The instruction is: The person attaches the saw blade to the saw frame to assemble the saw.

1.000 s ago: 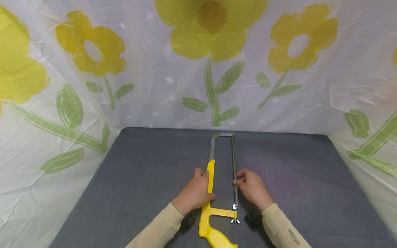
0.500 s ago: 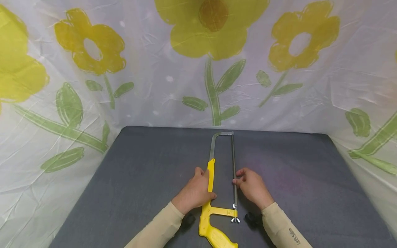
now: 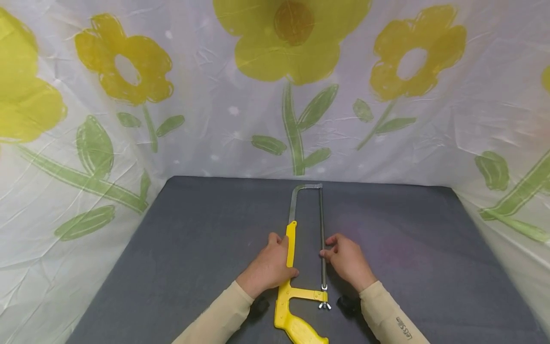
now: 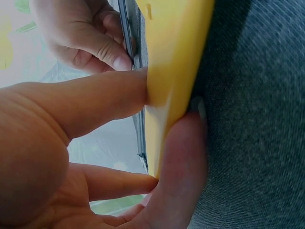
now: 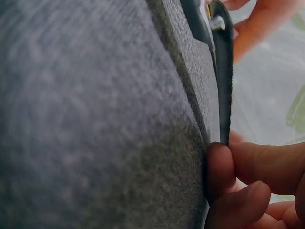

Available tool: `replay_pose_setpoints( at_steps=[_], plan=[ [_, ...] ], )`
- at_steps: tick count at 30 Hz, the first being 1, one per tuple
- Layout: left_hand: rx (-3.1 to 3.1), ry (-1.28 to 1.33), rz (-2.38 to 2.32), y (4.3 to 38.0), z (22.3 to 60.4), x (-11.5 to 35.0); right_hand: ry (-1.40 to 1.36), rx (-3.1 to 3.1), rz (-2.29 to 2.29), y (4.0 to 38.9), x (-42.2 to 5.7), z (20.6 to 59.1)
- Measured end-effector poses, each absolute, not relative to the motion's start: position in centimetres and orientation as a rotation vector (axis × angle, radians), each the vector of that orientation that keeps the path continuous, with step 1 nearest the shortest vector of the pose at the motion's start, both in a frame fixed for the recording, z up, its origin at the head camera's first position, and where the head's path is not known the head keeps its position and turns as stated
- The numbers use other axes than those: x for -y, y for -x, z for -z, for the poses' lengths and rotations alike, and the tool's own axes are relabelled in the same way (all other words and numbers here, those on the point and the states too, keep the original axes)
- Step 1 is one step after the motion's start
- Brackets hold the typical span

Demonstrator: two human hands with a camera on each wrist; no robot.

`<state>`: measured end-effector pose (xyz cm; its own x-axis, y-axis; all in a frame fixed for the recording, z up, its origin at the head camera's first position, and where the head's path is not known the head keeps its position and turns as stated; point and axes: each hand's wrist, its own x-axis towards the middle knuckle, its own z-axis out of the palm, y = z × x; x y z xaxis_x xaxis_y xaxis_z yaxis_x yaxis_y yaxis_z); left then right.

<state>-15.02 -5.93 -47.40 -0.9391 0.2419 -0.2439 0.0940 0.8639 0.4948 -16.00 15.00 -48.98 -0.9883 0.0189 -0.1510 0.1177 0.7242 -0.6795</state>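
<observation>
A hacksaw (image 3: 306,253) lay flat on the grey table (image 3: 193,248), near its middle, with the yellow handle (image 3: 298,329) toward me and the metal bow pointing away toward the flowered sheet (image 3: 275,95) that hung behind and to both sides.

My left hand (image 3: 269,265) gripped the yellow frame (image 3: 291,243) just above the handle. In the left wrist view my thumb pressed the frame's (image 4: 176,71) near face and a finger (image 4: 183,162) curled under its other edge, against the table (image 4: 257,119), so the bar was pinched between them.

My right hand (image 3: 347,260) lay just right of the saw, its fingertips on the blade (image 3: 322,239) about halfway along its length. In the right wrist view the blade (image 5: 224,81) stood on edge above the table (image 5: 95,119), and my fingers (image 5: 224,176) closed on its lower end, one on each side. In the left wrist view, my right hand (image 4: 81,33) showed behind the frame, a fingertip touching the blade (image 4: 128,28).

The blade ran parallel to the frame, with open table showing between them. At the handle end it met a pin and a wing nut (image 3: 324,306), which sat on the yellow crossbar. Both my sleeves (image 3: 386,317) were beige, and my forearms rested low, either side of the handle.
</observation>
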Motion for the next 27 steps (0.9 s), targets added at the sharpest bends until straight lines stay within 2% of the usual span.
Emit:
replay_pose_setpoints(
  at_steps=[13, 27],
  plan=[
    [-2.743, -0.246, -0.676, 14.9, 47.4, 5.8, -0.108, -2.738, 1.127, 15.6, -15.6, 48.7],
    [-2.726, -0.269, -0.746, 14.6, 47.0, 6.3, -0.096, -2.756, 0.929, 9.7, -15.7, 47.1]
  ],
)
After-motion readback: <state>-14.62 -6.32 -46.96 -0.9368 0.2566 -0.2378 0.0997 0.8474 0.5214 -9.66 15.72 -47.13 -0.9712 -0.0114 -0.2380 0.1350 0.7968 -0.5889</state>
